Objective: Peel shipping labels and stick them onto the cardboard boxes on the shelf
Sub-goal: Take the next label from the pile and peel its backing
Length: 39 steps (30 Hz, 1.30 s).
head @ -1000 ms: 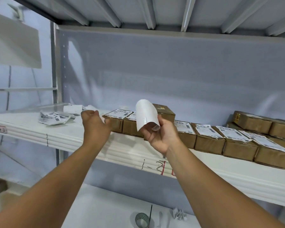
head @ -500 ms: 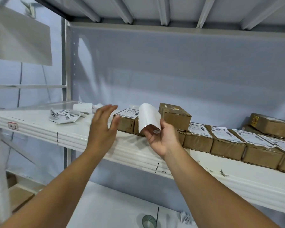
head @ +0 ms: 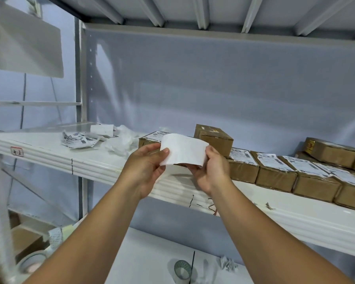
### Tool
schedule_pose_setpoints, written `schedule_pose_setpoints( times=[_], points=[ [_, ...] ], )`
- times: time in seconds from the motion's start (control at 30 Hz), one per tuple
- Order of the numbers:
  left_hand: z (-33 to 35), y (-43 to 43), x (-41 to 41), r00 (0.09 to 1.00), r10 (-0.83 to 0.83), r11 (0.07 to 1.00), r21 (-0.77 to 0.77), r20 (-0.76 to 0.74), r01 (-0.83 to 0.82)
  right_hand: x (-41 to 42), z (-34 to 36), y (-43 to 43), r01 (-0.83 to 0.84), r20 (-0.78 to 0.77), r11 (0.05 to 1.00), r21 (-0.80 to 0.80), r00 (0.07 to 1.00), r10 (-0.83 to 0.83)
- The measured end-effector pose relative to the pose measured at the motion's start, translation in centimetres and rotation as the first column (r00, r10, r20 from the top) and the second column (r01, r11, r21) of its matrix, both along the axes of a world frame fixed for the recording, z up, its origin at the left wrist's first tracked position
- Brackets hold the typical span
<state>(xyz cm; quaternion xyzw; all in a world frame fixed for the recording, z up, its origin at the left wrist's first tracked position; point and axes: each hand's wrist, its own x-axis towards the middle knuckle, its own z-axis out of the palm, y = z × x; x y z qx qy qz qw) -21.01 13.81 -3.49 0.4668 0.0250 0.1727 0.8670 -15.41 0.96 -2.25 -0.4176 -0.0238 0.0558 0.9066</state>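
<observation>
Pinching the label (head: 183,149) at each end, left hand (head: 146,167) and right hand (head: 212,172) hold it before the boxes (head: 275,176) on the shelf (head: 103,162); peeling seems underway, next needing a corner worked loose.

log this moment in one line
left hand pinches label | right hand pinches label | label not yet stuck | boxes on shelf

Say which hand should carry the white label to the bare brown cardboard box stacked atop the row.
Right, probably: the right hand pinches the white label just below the bare brown cardboard box; the left hand holds its far edge.
</observation>
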Motion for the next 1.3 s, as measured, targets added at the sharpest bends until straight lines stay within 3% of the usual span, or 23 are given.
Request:
schedule_pose_setpoints(
  times=[0.1, 0.17, 0.23, 0.3, 0.4, 0.53, 0.67, 0.83, 0.93, 1.1, 1.17, 1.23, 1.3],
  points=[
    [-0.2, -0.8, -0.4, 0.996, 0.079, 0.993, 0.080, 0.051, -0.083, 0.3, -0.2, -1.4, 0.188, 0.131, 0.961, -0.205, 0.978, -0.163],
    [-0.4, -1.6, -0.5, 0.982, 0.159, 0.966, 0.190, 0.102, -0.176, 0.4, -0.3, -2.5, 0.382, 0.335, 0.837, -0.392, 0.906, -0.257],
    [-0.6, -2.4, -0.6, 0.968, 0.199, 0.926, 0.294, 0.154, -0.237, 0.1, -0.2, -3.6, 0.518, 0.500, 0.714, -0.470, 0.823, -0.268],
    [-0.8, -3.3, -0.5, 0.960, 0.200, 0.875, 0.406, 0.195, -0.265, -0.1, 0.2, -4.6, 0.552, 0.552, 0.674, -0.490, 0.796, -0.250],
    [-0.9, -4.5, -0.5, 0.968, 0.158, 0.828, 0.508, 0.195, -0.237, 0.0, 0.5, -6.3, 0.512, 0.493, 0.694, -0.506, 0.832, -0.255],
    [-1.1, -5.8, -0.6, 0.983, 0.083, 0.850, 0.503, 0.162, -0.155, -0.3, 0.7, -8.8, 0.397, 0.356, 0.796, -0.457, 0.902, -0.246],
    [-1.2, -7.6, -0.5, 0.994, 0.021, 0.843, 0.532, 0.106, -0.074, -0.7, 0.7, -10.5, 0.388, 0.286, 0.842, -0.375, 0.912, -0.293],
    [-2.0, -9.1, 0.6, 0.996, 0.088, 0.783, 0.616, 0.024, -0.084, -1.4, 0.6, -11.9, 0.355, 0.246, 0.876, -0.326, 0.927, -0.283],
    [-2.1, -9.9, 1.4, 0.994, 0.109, 0.757, 0.649, -0.016, -0.072, -1.5, 0.0, -12.9, 0.305, 0.220, 0.865, -0.399, 0.947, -0.232],
    [-1.8, -11.3, 1.9, 0.960, 0.274, 0.524, 0.829, 0.051, -0.194, -0.6, -0.9, -14.7, 0.239, 0.161, 0.824, -0.514, 0.970, -0.181],
    [-2.2, -11.4, 2.1, 0.952, 0.288, 0.373, 0.905, 0.099, -0.207, 0.0, -1.1, -15.3, 0.236, 0.154, 0.810, -0.537, 0.971, -0.180],
    [-3.0, -11.3, 2.2, 0.955, 0.260, 0.207, 0.958, 0.144, -0.201, 0.7, -1.4, -15.7, 0.294, 0.189, 0.725, -0.623, 0.956, -0.225],
    [-3.7, -11.2, 2.5, 0.963, 0.203, 0.137, 0.969, 0.177, -0.207, 1.2, -1.8, -16.0, 0.386, 0.295, 0.572, -0.724, 0.923, -0.249]
  ],
)
